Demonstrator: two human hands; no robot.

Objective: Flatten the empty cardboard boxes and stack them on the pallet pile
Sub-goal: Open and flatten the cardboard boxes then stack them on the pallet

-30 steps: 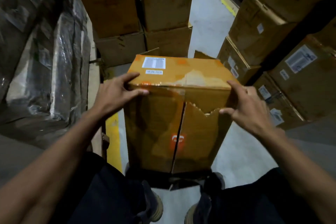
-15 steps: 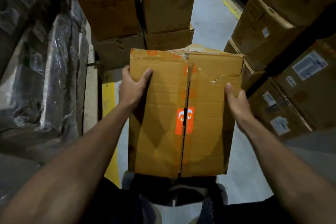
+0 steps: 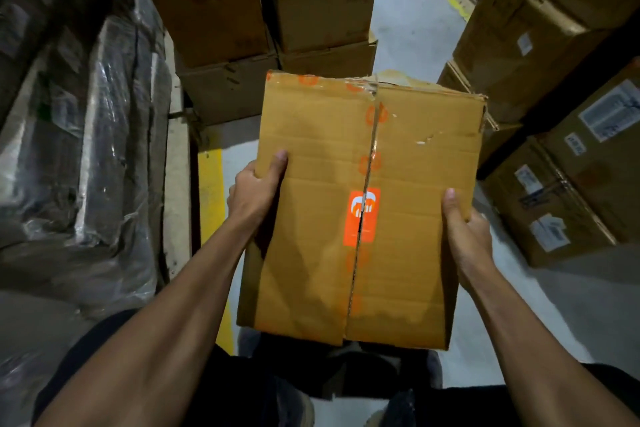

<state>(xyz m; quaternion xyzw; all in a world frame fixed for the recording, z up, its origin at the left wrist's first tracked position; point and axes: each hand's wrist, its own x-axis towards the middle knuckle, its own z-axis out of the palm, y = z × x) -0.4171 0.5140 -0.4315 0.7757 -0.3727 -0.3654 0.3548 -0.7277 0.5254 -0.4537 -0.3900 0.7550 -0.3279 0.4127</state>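
I hold a brown cardboard box (image 3: 311, 218) in front of me above the floor. Its flap face points up at me, with a centre seam, torn tape and an orange logo sticker (image 3: 361, 217). My left hand (image 3: 256, 194) grips the box's left edge, thumb on top and fingers round the side. On the right edge my right hand (image 3: 464, 225) holds it the same way, thumb lying on the face. The box's far right corner looks crushed and torn.
Stacks of brown boxes (image 3: 322, 0) stand straight ahead and more labelled boxes (image 3: 554, 184) line the right. Plastic-wrapped goods (image 3: 86, 149) fill the left beside a yellow floor stripe (image 3: 211, 184). Grey concrete floor (image 3: 408, 21) runs between the stacks.
The box tipped from standing on the floor to lying flap face up in my hands. Both hands slid from its top corners to its side edges.
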